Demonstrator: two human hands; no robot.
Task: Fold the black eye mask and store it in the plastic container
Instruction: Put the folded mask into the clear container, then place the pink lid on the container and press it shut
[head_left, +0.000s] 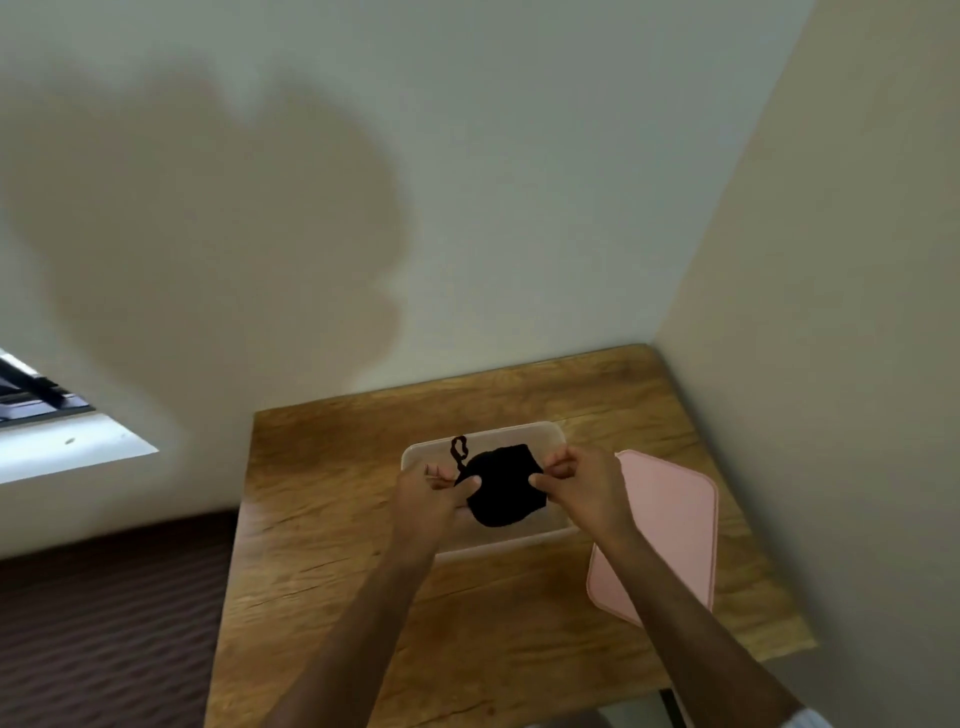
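Over the clear plastic container (540, 436) on the wooden table (322, 499), I held the black eye mask (504, 486) stretched between both hands. My left hand (428, 496) pinched the mask's left edge between thumb and fingers, with the other fingers curled in. My right hand (576, 483) pinched the right edge in the same way, thumb tip pressed against the fabric. The mask looked bunched into a compact, rounded shape, and I could not tell how many layers it was folded into. Its thin strap (458, 451) looped upward from the left side, near my left thumb, and showed against the container's far rim. I could not tell whether the mask touched the container's floor or hung just above it. The container sat open, near the table's back edge and close to the wall (467, 208). Its pink lid (670, 525) lay flat on the table just beside the container's right side, partly behind my right forearm. A shadow fell across the wall above the table.
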